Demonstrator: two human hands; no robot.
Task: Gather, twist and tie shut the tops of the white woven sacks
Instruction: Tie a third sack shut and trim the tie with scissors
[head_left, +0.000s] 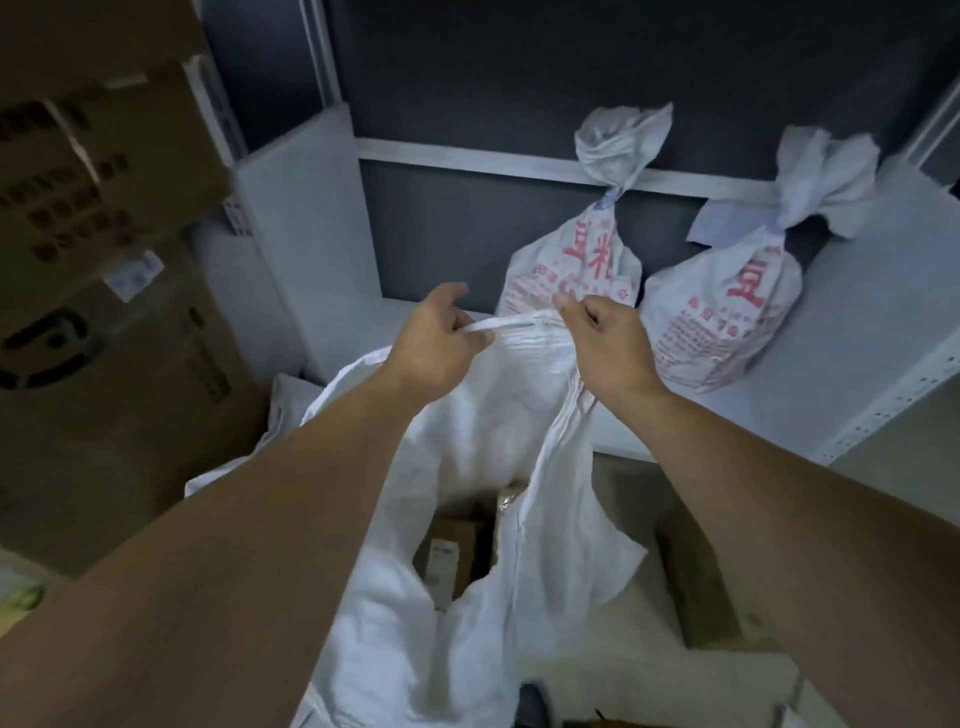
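Both forearms fill the bottom of the view, reaching toward 12 o'clock, and the open sack (478, 431) hangs between them, dead centre. His left hand (441, 332) has the far hem of the mouth pinched at about 11. The right hand (610, 343) pinches the same hem at about 1, fingers curled tight on the fabric. The strip of hem (511, 325) between them is pulled taut.

Looks to me like the gathering step has only just started. The mouth gapes wide, and you can see small cardboard boxes (454, 551) down inside at 6. Next he'd need to bunch the slack near side in with the far hem before any twisting makes sense, and I can't spot a cord anywhere (maybe he knots the neck itself?).

Two finished ones are up on the white shelf (857, 332): a tied sack (576, 265) at 1 and another tied sack (727, 306) at 2, both with red print. They sit right behind his hands, so there's not much room forward. Big stacked cartons (104, 208) crowd 9 to 10, and a brown box (691, 582) lies on the floor at 4, close to the sack.
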